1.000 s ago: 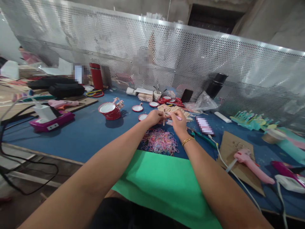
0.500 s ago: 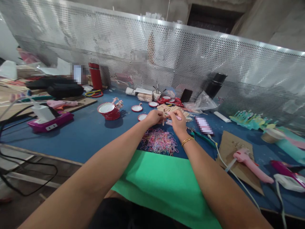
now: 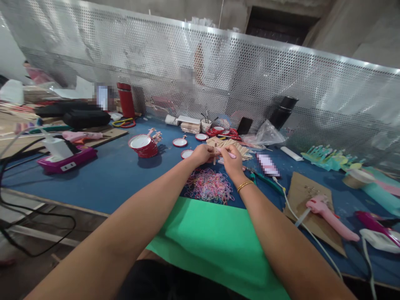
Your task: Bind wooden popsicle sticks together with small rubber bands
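My left hand (image 3: 202, 154) is closed, its fingertips pinching a small flat wooden stick (image 3: 215, 158) held upright. From the right, my right hand (image 3: 233, 161) grips a slim pink pen-like tool (image 3: 231, 155), with its tip at the stick. What the tip touches is too small to make out. Just below both hands lies a loose pile of pastel rubber bands (image 3: 211, 186). Behind them are scattered flat wooden sticks (image 3: 240, 149). A round white disc with a red rim (image 3: 186, 154) sits beside my left hand, partly hidden by it.
A stack of red-rimmed discs (image 3: 143, 145) stands to the left, with a purple power strip (image 3: 67, 160) beyond. Green-handled pliers (image 3: 268, 183), a phone (image 3: 268, 164) and a pink glue gun (image 3: 331, 216) on cardboard lie right. Green cloth (image 3: 209, 229) covers the front edge.
The pink tool and my right hand have shifted very slightly at the stick. My left hand keeps its pinch in nearly the same place.
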Demonstrator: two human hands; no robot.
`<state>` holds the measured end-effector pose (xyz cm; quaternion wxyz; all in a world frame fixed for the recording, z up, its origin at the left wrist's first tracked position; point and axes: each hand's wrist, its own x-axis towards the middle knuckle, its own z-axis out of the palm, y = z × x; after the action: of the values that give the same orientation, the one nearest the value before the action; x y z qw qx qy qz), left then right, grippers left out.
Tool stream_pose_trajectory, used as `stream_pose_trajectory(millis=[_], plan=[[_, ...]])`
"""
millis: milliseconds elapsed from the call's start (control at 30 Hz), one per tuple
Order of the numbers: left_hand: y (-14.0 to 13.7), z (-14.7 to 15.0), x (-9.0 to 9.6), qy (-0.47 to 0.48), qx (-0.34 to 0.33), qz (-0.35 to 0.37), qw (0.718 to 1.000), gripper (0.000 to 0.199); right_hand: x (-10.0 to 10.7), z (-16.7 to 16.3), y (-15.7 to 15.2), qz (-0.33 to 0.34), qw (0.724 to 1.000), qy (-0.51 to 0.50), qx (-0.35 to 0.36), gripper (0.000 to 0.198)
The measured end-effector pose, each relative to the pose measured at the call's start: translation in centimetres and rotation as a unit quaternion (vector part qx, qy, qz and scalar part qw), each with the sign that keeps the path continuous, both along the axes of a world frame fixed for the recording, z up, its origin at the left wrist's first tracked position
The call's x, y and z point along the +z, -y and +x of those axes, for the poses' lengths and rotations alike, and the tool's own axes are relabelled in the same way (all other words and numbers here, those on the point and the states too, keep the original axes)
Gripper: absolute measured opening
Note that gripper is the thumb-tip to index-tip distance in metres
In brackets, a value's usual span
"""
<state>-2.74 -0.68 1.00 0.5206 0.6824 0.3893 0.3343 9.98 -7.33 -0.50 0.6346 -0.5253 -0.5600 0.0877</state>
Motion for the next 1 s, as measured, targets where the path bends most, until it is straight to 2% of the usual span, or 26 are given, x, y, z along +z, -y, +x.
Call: stream_pose_trajectory(millis=[167,333,500,667,867,1000], plan=[[-0.05,0.04,-0.08,-0.006,0.002,0.003,1.000,0.024,-0.13,0.21,-0.09,-0.010,0.999,-0.034,0.002,0.020],[0.10,-0.01,0.07,0.002,-0.001,0.003,1.000,0.026,-0.07,0.03,-0.07,0.003,1.000,-0.006,0.004,0.019],[-0.20,-0.01,-0.18,-0.001,-0.006,0.008,1.000,0.024,-0.11,0.08,-0.04,-0.004,0.999,-0.033,-0.007,0.018],[-0.26,0.00,-0.18,-0.001,-0.008,-0.002,1.000,0.027,0.13,-0.06,0.18,0.001,1.000,0.001,0.002,0.020],[-0.18,0.00,-0.16,-0.002,-0.004,0.010,1.000,0.026,-0.08,0.10,0.02,-0.007,1.000,-0.031,-0.001,0.020],[-0.02,0.00,-0.05,-0.005,-0.002,0.011,1.000,0.029,0.13,-0.11,0.18,-0.001,1.000,-0.012,0.006,0.019]])
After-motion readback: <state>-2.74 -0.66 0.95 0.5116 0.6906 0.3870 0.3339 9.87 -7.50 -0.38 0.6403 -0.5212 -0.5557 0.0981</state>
